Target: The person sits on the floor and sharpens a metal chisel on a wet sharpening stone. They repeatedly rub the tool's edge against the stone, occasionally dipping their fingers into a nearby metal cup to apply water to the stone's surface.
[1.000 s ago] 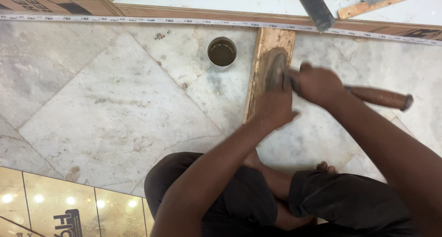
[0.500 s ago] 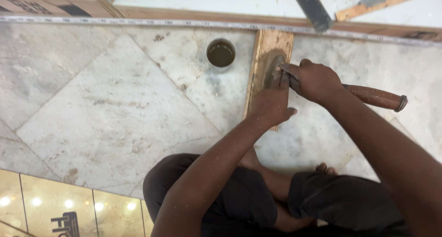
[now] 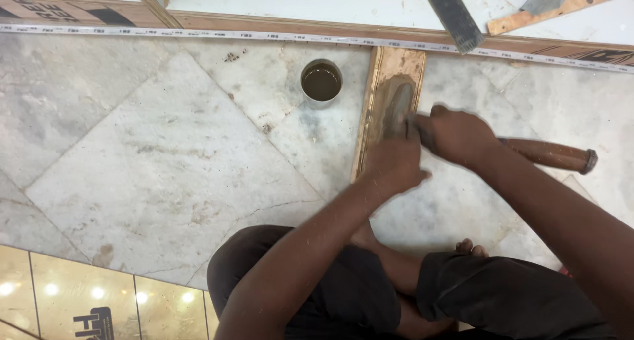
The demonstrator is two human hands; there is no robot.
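Two bare hands work over a grey-white marble floor (image 3: 165, 175) with diagonal joints, where the person sits with legs folded. Along the far edge of the floor lies a long brown wooden plank (image 3: 277, 24) with a pale measuring strip on it. Nearer, a narrow wooden board with a dark worn sharpening patch (image 3: 389, 109) lies flat on the marble, its far end touching the plank. The right hand (image 3: 459, 136) has its grip closed around a chisel with a brown rounded wooden handle (image 3: 548, 155); the handle points to the right, and the blade end is hidden under the hands, at the dark patch. The left hand (image 3: 393, 163) presses flat on the board, fingers spread, grasping nothing. Just left of the board stands a small round metal cup of brownish liquid (image 3: 321, 82)
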